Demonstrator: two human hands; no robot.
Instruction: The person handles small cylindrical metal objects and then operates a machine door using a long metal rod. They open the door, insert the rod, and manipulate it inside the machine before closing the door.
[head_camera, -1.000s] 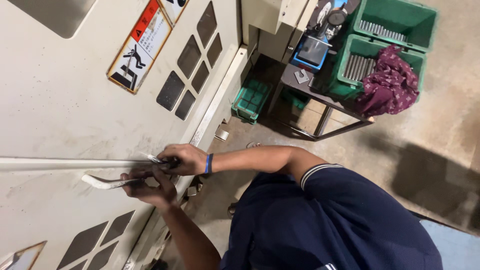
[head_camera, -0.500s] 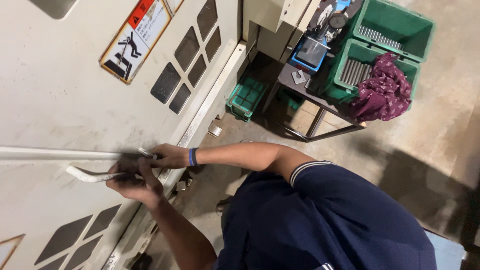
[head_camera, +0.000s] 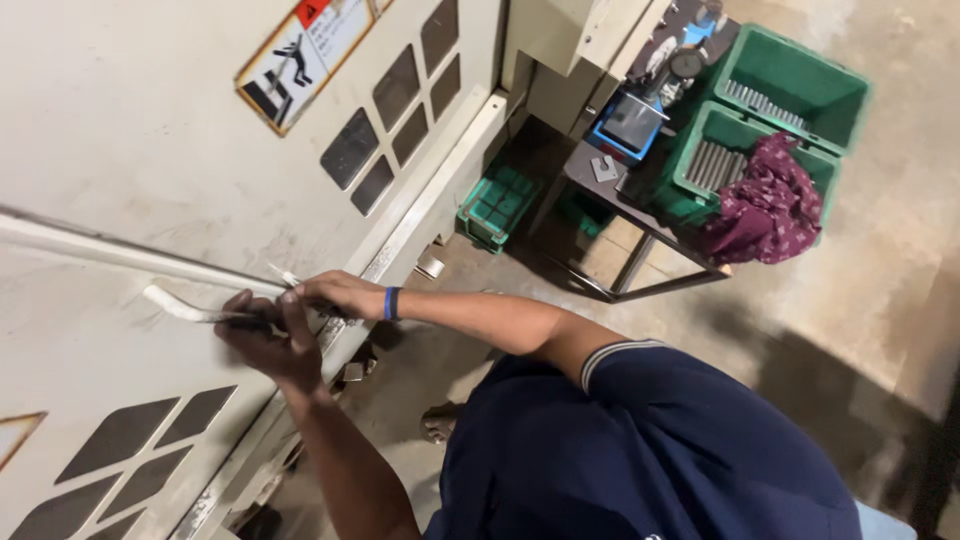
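Low in the frame, the dark blue shirt (head_camera: 640, 450) fills the bottom right. From it both arms reach toward the left. The left hand (head_camera: 268, 340) is wrapped around the pale bent handle (head_camera: 185, 308) on the cream machine door (head_camera: 130, 150); the right hand (head_camera: 335, 293), with a blue wristband (head_camera: 391, 303), pinches the handle's end at the door's long rail (head_camera: 120, 255). Since half a second ago both hands sit further right in the frame. Farther off, upper right, green bins (head_camera: 800, 90) and a maroon cloth (head_camera: 765, 205) rest on a metal stand (head_camera: 640, 275).
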